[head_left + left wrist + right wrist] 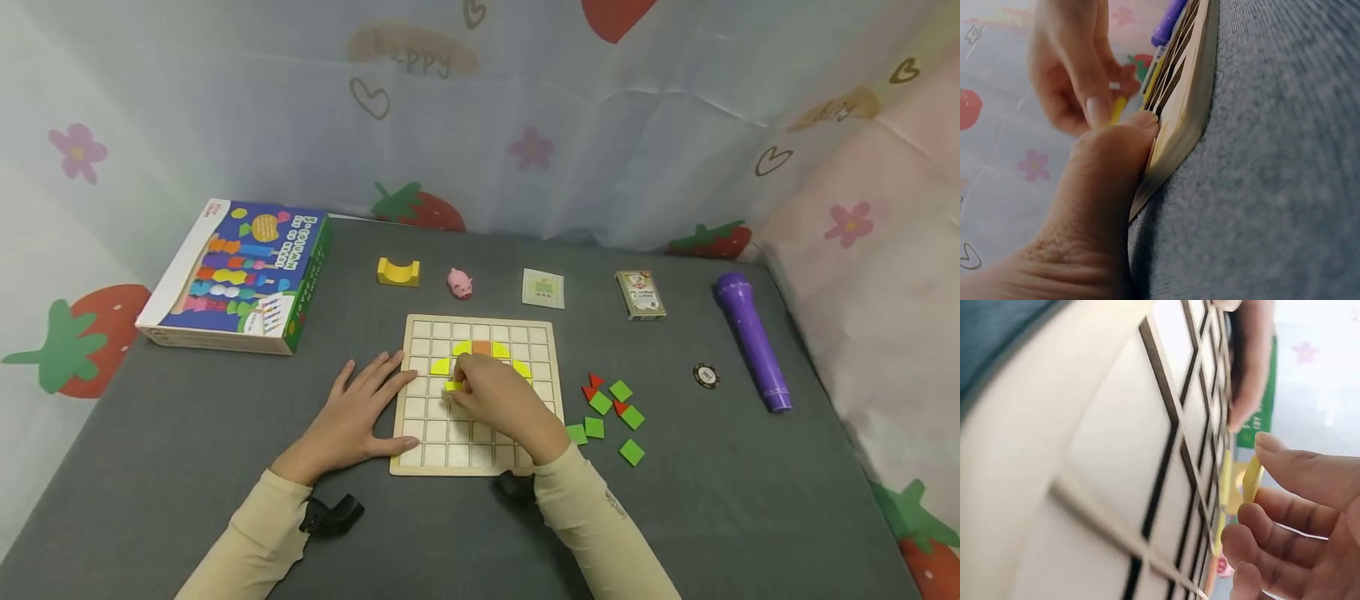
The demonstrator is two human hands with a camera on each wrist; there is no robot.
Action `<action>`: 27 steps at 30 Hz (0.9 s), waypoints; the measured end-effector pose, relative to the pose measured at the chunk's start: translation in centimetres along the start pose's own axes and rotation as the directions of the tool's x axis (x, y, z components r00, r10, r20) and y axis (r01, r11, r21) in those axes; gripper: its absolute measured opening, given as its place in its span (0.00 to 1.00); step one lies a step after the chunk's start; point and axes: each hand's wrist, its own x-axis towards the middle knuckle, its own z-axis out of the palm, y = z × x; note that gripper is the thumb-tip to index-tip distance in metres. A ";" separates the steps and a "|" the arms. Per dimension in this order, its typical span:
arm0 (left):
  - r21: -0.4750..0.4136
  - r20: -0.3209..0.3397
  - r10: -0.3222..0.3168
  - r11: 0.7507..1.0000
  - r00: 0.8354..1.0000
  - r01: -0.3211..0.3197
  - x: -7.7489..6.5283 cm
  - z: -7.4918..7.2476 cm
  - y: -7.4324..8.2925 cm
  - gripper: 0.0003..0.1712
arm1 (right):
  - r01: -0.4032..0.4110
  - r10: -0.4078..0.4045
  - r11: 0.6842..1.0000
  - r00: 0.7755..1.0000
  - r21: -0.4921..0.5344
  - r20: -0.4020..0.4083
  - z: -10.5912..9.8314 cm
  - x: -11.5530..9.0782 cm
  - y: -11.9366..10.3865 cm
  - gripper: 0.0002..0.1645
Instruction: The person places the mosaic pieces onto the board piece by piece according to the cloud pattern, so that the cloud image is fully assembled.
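Observation:
A wooden grid board point(431, 432) lies flat on the table. My right hand point(501, 396) is over its middle, pinching a small yellow tile point(1251, 478) between thumb and fingers just above the cells. Spread fingers of my left hand point(351, 421) rest along the board's left edge, the thumb on its lower left corner. Toward the top of the grid, several yellow tiles point(440, 366) with rounded sides and an orange tile point(482, 347) form an arch. The right hand hides part of the grid below them.
Green square tiles point(632, 452) and red triangles point(596, 381) lie scattered right of the board. Behind it are a yellow arch block point(398, 272), a pink pig point(460, 283), a pattern card point(543, 288) and a card box point(641, 295). Farther out: a game box point(240, 275), purple tube point(753, 342) and chip point(706, 376).

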 end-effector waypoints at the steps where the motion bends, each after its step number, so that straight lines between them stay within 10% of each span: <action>1: -0.002 0.000 -0.005 1.000 1.000 0.005 0.0 0.0 0.0 0.52 | 0.001 -0.001 1.000 1.000 -0.009 0.004 0.2 0.4 -0.1 0.13; 27: -0.018 -0.022 0.010 1.000 1.000 -0.011 0.1 -0.1 0.2 0.51 | -0.070 0.070 0.998 0.998 0.006 0.008 1.5 2.0 -1.1 0.16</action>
